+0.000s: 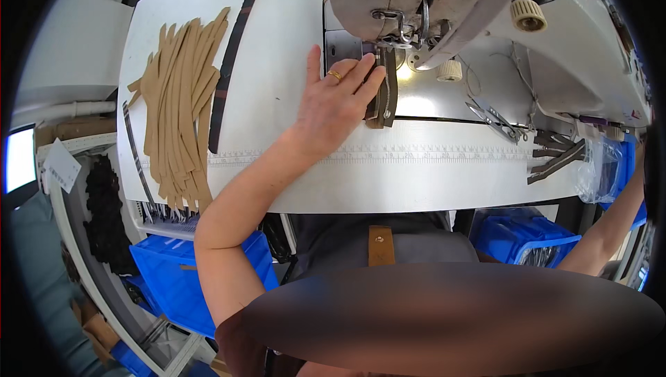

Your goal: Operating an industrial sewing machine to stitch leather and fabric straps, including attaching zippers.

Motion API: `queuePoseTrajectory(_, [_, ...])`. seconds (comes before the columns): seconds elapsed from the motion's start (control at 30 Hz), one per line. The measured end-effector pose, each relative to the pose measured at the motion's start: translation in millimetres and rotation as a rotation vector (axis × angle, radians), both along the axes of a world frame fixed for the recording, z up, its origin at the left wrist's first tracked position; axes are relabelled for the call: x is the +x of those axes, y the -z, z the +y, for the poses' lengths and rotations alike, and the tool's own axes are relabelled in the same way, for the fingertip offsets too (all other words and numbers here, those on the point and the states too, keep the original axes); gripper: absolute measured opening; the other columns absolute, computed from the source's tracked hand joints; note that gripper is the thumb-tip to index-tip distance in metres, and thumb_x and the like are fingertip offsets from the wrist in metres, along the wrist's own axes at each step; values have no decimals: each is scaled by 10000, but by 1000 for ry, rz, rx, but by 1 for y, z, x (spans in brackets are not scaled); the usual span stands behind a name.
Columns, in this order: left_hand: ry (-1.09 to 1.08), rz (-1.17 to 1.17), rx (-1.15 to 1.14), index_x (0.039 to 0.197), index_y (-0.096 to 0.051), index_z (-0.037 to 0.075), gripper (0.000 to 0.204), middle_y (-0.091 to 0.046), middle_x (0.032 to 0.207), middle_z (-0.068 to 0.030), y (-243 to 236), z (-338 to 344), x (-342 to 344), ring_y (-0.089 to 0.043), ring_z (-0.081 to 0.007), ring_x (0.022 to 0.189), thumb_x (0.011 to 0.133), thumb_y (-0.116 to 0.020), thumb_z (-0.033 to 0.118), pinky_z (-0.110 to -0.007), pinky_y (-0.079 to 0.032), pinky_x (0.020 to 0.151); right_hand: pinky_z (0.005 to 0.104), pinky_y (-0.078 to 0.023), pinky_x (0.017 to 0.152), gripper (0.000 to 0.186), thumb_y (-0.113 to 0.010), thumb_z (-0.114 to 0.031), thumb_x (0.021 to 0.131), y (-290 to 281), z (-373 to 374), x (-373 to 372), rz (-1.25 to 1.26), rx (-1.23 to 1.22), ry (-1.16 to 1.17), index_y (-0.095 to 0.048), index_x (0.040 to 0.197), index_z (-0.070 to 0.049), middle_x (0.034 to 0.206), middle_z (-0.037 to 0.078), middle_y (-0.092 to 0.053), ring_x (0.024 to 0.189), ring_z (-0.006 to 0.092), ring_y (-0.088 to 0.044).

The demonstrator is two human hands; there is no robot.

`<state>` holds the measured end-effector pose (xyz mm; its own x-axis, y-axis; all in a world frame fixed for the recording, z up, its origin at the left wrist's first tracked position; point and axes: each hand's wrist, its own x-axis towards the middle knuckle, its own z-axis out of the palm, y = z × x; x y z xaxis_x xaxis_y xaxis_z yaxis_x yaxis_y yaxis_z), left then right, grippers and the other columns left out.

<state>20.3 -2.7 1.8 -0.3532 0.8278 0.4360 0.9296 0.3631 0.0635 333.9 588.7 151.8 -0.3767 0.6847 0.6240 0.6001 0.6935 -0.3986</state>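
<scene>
My left hand point(338, 99) lies flat with its fingers stretched out, the thumb spread to the side. Its fingertips rest on a short dark brown zipper point(389, 92) with metal teeth and a pull near its lower end. Brown fabric shows along the zipper's left edge. The far end of this piece reaches under the presser foot point(401, 40) of the sewing machine point(479, 2). On the right, my forearm point(614, 228) runs up to the rim of the picture, where the hand itself is out of sight.
Tan fabric strips point(177, 106) lie piled at the table's left, beside a long dark strip point(232, 72). Thread snips point(496, 119) and several short zippers point(558, 158) lie to the right. A printed ruler point(277, 157) crosses the tabletop. Blue bins point(173, 280) stand below.
</scene>
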Motion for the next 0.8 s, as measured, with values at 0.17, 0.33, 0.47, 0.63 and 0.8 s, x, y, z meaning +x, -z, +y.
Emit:
queuePoseTrajectory(0.17, [6, -9, 43, 1210, -589, 84, 462, -573, 1261, -82, 1, 0, 0, -526, -207, 1124, 752, -626, 138, -666, -213, 1050, 374, -434, 960, 329, -611, -190, 869, 31, 23, 13, 38, -117, -13, -625, 1129, 11, 1178, 143, -641, 1096, 282, -600])
queuePoseTrajectory(0.33, [0, -14, 18, 1204, -591, 82, 456, -574, 1259, -82, 1, 0, -1, -529, -206, 1108, 752, -622, 135, -664, -210, 1051, 379, -439, 957, 326, -606, -182, 872, 27, 20, 10, 60, -134, -16, -621, 1131, 15, 1174, 146, -640, 1092, 282, -600])
queuePoseTrajectory(0.47, [10, -5, 69, 1190, -599, 80, 444, -581, 1251, -79, 0, 1, -1, -529, -199, 1101, 749, -617, 126, -662, -207, 1054, 383, -443, 955, 323, -602, -176, 875, 29, 22, 11, 68, -139, -13, -618, 1133, 18, 1170, 150, -639, 1088, 282, -600])
queuePoseTrajectory(0.63, [-57, 38, 72, 1137, -670, 162, 433, -663, 1156, -3, -1, 4, 0, -579, -152, 946, 710, -682, 91, -567, -238, 1067, 388, -448, 953, 320, -597, -168, 879, 36, 19, 6, 80, -142, -16, -615, 1136, 23, 1166, 154, -637, 1083, 282, -600])
queuePoseTrajectory(0.8, [-56, 28, 72, 1142, -669, 158, 440, -663, 1154, -4, -2, 5, 0, -579, -152, 948, 707, -686, 92, -560, -237, 1070, 393, -452, 951, 317, -592, -160, 882, 41, 19, -1, 88, -144, -17, -611, 1138, 27, 1161, 158, -636, 1079, 282, -600])
